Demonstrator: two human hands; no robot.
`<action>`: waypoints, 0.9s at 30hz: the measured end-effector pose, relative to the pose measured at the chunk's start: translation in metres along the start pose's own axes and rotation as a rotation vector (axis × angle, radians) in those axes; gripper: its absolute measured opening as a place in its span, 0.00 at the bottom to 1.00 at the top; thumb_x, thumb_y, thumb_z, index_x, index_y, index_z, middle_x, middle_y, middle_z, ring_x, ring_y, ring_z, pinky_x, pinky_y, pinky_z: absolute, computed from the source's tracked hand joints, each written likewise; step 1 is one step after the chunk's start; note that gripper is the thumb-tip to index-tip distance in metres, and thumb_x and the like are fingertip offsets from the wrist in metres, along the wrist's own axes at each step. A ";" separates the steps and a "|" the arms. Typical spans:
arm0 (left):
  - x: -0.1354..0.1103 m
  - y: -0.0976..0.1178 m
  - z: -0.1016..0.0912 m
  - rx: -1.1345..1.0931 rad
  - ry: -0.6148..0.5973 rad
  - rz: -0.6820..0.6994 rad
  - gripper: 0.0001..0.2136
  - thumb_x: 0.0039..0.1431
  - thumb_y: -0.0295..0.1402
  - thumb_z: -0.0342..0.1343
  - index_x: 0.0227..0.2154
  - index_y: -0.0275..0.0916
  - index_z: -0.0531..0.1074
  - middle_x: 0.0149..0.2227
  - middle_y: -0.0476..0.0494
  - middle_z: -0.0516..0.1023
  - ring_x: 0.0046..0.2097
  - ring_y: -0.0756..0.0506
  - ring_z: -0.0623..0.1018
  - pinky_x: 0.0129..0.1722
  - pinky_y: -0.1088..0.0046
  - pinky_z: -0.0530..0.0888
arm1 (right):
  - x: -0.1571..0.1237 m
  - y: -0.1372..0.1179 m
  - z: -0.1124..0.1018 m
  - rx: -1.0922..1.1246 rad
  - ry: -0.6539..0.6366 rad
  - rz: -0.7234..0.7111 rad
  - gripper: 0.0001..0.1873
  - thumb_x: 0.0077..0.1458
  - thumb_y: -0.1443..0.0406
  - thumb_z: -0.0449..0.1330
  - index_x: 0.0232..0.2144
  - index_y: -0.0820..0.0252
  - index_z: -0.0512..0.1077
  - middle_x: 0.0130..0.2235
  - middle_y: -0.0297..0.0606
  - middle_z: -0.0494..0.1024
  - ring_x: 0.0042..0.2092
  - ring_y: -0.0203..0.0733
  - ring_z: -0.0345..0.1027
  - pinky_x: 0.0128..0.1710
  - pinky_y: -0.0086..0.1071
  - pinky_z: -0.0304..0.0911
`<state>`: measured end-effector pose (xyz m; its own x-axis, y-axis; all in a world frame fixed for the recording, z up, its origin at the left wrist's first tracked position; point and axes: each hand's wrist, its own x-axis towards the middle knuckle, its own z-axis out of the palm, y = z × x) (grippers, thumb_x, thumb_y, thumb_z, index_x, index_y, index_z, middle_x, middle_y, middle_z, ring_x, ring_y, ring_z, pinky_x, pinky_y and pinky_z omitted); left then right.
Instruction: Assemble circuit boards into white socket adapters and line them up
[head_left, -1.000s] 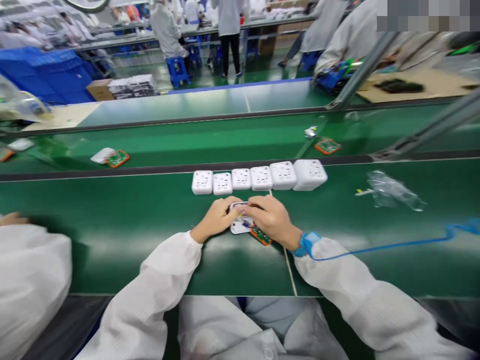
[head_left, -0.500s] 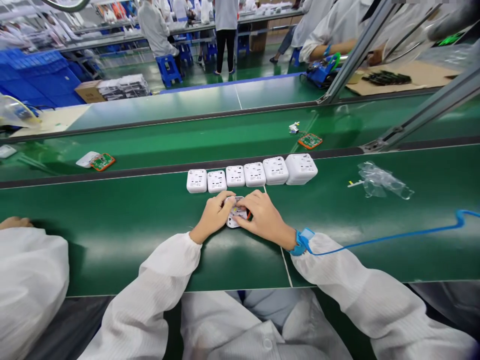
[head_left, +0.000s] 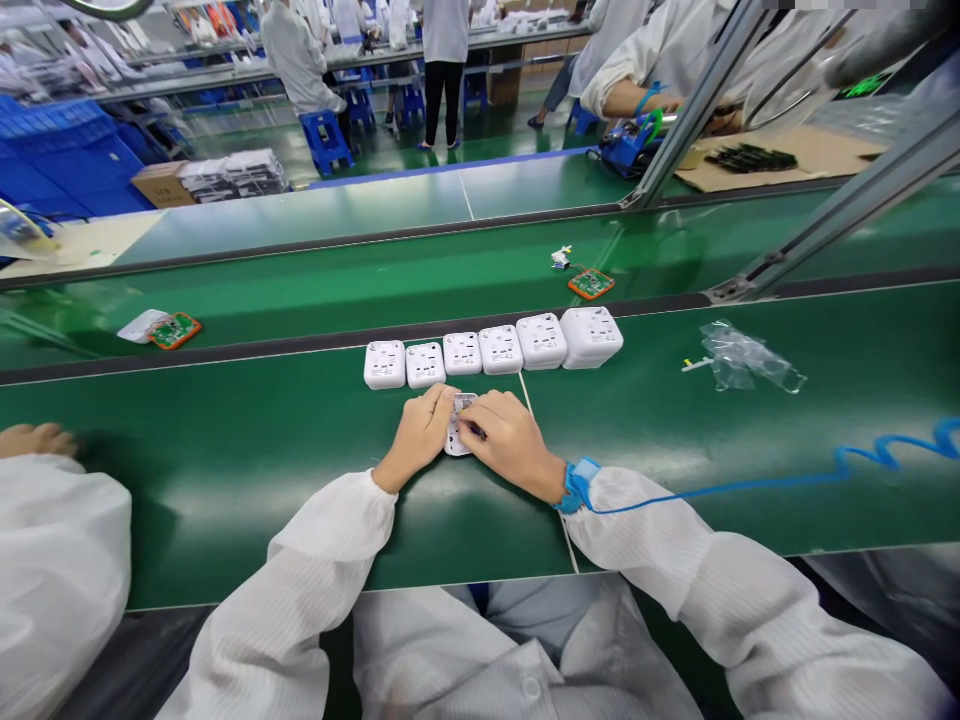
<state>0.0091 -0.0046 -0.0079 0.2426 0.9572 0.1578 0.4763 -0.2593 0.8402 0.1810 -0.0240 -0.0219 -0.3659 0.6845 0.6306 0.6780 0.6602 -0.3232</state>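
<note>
A small white case (head_left: 454,440) is held low over the tabletop (head_left: 300,520), or maybe rested on it; which one cannot be told. It is found right between the two hands. Its left side is gripped by the fingers of the left hand (head_left: 421,430), with the thumb laid along the edge. Its right side is partly covered by the bent fingers of the right hand (head_left: 514,440), which are curled over the inside of the case. Whether something tiny is pinched there cannot be told, because the spot is hidden by the hand. Some little parts can be seen inside, near the top. A blue band (head_left: 576,485) is worn on the right wrist (a curly blue cord (head_left: 712,490) is joined to it). Just past the fingers, a row of white boxes (head_left: 500,349) is lined up. A crinkly clear bag (head_left: 746,360) is laid well off to the right.
</note>
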 end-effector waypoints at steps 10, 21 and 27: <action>0.001 0.002 0.001 0.006 0.000 0.001 0.19 0.74 0.44 0.40 0.39 0.40 0.74 0.37 0.44 0.81 0.38 0.44 0.79 0.39 0.69 0.71 | 0.000 0.000 0.004 0.117 -0.026 0.101 0.08 0.62 0.71 0.58 0.29 0.57 0.70 0.33 0.37 0.76 0.37 0.43 0.68 0.38 0.37 0.55; 0.000 0.004 0.001 0.004 0.023 -0.006 0.19 0.73 0.45 0.41 0.36 0.39 0.73 0.34 0.45 0.79 0.35 0.44 0.77 0.39 0.70 0.69 | 0.010 0.002 -0.001 0.120 -0.157 0.065 0.10 0.61 0.72 0.58 0.27 0.59 0.67 0.31 0.36 0.73 0.36 0.41 0.63 0.36 0.36 0.49; 0.001 -0.003 -0.002 0.029 0.028 -0.012 0.20 0.72 0.47 0.41 0.38 0.40 0.74 0.37 0.43 0.81 0.38 0.42 0.79 0.41 0.68 0.70 | 0.014 0.002 0.000 0.062 -0.225 -0.052 0.09 0.61 0.72 0.59 0.29 0.58 0.67 0.33 0.34 0.75 0.38 0.41 0.64 0.35 0.36 0.48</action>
<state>0.0068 -0.0024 -0.0092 0.2131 0.9634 0.1627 0.5037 -0.2510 0.8266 0.1769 -0.0131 -0.0134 -0.5365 0.6963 0.4769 0.6168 0.7092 -0.3416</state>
